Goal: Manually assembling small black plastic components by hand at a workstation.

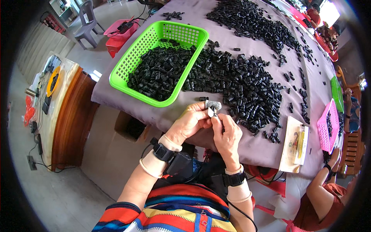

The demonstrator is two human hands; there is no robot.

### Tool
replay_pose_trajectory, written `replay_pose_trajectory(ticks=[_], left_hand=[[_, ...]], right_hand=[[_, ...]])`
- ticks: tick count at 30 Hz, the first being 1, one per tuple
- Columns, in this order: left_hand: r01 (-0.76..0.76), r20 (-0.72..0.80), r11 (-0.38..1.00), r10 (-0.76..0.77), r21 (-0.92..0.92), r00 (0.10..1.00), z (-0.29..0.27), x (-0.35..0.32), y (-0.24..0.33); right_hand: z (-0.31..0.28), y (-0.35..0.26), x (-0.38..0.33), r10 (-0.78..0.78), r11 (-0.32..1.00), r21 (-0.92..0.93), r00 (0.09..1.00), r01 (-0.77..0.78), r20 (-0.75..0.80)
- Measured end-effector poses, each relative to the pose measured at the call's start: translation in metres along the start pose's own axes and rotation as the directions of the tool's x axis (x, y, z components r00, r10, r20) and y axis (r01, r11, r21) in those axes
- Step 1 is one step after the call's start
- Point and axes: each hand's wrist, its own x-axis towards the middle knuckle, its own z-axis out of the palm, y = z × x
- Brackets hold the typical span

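Observation:
My left hand [193,121] and my right hand [227,134] meet just over the table's near edge, both with fingers pinched. A grey wrapping [213,104] shows at the left hand's fingertip. Between the fingertips is a tiny dark and silvery piece beside a small white, flat bit [211,112]; the fingers hide most of it. Right beyond my hands lies a large heap of small black plastic parts [247,85]. To the left of it, a bright green perforated basket [159,102] rests tilted on the table, filled with the same black parts.
A pale cloth [170,116] covers the table. Paper sheets [290,145] and a pink basket [328,123] lie at the right, near a co-worker's arm [322,181]. A wooden cabinet [69,123] stands left; an open cardboard box [129,127] is under the table.

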Motion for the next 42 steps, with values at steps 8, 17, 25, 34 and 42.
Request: replay_pose_trajectory(ticks=[8,17,25,34,42], left_hand=[[-0.004,0.025,0.999,0.003,0.049,1.0,0.0011,0.0005,-0.0008],[-0.043,0.017,0.999,0.042,0.024,0.999,0.0037,-0.0022,0.0042],[-0.052,0.044,0.999,0.053,-0.016,0.998,-0.0014,-0.0022,0.0031],[-0.062,0.094,0.997,0.066,-0.046,0.993,-0.0036,-0.0026,0.0017],[-0.062,0.015,0.998,0.063,-0.022,0.998,-0.0021,-0.0008,-0.0003]], right_hand=[[0.0029,0.0023,0.0022,0.006,0.999,-0.04,0.999,-0.008,-0.046],[-0.0028,0.004,-0.0016,0.185,0.967,0.193,0.979,-0.167,-0.08],[-0.0053,0.0003,-0.002,0.179,0.971,0.17,0.982,-0.167,-0.061],[-0.0048,0.0021,-0.0034,0.216,0.961,0.189,0.974,-0.2,-0.07],[-0.0053,-0.0014,-0.0016,0.246,0.953,0.198,0.967,-0.229,-0.062]])
